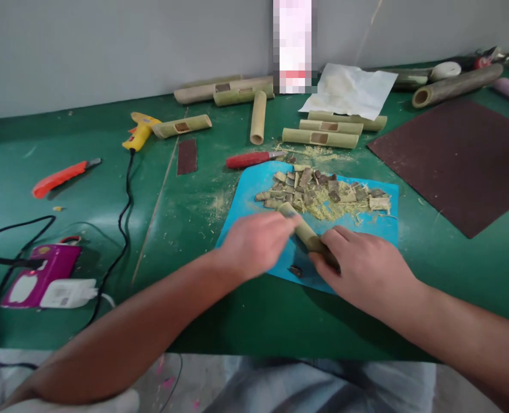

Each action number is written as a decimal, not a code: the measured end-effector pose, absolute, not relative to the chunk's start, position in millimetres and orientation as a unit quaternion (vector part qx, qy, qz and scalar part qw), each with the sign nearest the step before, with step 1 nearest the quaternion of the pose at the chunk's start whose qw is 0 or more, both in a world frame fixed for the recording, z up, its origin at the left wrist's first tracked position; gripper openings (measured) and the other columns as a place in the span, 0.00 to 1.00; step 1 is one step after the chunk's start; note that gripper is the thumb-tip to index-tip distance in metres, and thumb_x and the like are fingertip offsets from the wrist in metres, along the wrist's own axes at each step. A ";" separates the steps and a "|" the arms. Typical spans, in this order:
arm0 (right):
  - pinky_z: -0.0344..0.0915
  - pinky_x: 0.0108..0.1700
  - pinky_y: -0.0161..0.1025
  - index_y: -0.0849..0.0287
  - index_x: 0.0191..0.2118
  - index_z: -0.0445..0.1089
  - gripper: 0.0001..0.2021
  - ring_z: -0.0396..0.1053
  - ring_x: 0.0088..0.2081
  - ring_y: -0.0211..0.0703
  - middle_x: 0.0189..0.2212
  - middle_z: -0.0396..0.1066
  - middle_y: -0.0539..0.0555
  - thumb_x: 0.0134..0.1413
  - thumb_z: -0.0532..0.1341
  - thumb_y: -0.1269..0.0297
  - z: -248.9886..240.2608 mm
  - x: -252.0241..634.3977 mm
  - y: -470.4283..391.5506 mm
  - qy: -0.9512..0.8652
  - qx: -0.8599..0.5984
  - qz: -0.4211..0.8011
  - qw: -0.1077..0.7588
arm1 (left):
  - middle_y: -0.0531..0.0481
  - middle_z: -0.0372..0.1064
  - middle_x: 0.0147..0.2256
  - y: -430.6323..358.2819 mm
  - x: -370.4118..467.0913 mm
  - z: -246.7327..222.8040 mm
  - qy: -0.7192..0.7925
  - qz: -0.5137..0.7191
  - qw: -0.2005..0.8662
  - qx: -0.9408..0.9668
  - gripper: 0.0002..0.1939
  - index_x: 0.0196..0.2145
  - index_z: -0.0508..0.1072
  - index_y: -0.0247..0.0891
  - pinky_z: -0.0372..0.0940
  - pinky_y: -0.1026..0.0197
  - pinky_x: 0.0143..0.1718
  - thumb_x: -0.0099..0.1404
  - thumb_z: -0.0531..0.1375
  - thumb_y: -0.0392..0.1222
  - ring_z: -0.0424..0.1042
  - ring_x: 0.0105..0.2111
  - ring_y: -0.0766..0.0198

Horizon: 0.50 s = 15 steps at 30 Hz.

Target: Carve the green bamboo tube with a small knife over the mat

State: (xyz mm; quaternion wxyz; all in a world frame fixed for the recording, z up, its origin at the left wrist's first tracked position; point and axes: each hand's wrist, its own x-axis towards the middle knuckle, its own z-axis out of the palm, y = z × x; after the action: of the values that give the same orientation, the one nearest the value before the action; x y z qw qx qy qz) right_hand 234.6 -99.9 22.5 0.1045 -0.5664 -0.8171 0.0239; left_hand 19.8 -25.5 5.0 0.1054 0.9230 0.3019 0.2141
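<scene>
A bamboo tube [306, 234] lies slantwise over the blue mat [248, 201], its far end pointing up and left. My right hand [366, 267] is wrapped round the near part of the tube and hides that end. At the far end, my left hand [260, 241] is closed in a fist and blurred. A dark spot shows by its fingertips on the tube, but what they hold cannot be made out. Bamboo chips [308, 186] and pale shavings [323, 207] are heaped on the mat beyond the tube. A small dark chip [296, 271] lies nearer my body.
A red-handled knife [249, 159] lies at the mat's far edge. Cut bamboo tubes [321, 137] lie behind it. Left are a glue gun [141, 132], an orange cutter [60, 179] and a purple power strip [43, 275] with cords. A brown sheet [456, 166] covers the right side.
</scene>
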 end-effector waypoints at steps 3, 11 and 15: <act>0.44 0.26 0.40 0.59 0.28 0.68 0.13 0.59 0.21 0.37 0.22 0.67 0.51 0.63 0.55 0.62 21.4 235.0 -100.6 -0.824 -0.553 0.003 0.121 | 0.49 0.76 0.32 -25.2 20.3 4.5 0.275 0.187 0.123 0.935 0.19 0.55 0.74 0.38 0.68 0.66 0.31 0.77 0.48 0.40 0.75 0.31 0.66; 0.45 0.26 0.40 0.59 0.28 0.68 0.13 0.61 0.21 0.38 0.22 0.67 0.51 0.64 0.55 0.62 21.9 234.3 -101.6 -0.830 -0.544 -0.015 0.123 | 0.49 0.75 0.31 -34.0 25.3 5.1 0.258 0.181 0.140 0.939 0.18 0.55 0.74 0.36 0.67 0.66 0.30 0.77 0.48 0.40 0.75 0.30 0.65; 0.44 0.26 0.39 0.58 0.28 0.68 0.14 0.58 0.21 0.37 0.23 0.67 0.51 0.64 0.54 0.60 21.7 235.5 -101.2 -0.824 -0.554 -0.003 0.117 | 0.46 0.78 0.37 -23.0 21.1 4.0 0.338 0.238 0.120 0.903 0.16 0.53 0.76 0.36 0.71 0.64 0.37 0.76 0.52 0.40 0.77 0.36 0.64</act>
State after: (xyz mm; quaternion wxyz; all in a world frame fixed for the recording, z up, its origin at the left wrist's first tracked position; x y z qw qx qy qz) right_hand 235.5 -101.2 21.7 0.1172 -0.5537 -0.8245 -0.0033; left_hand 21.1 -23.0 4.0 0.1203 0.9025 0.3381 0.2381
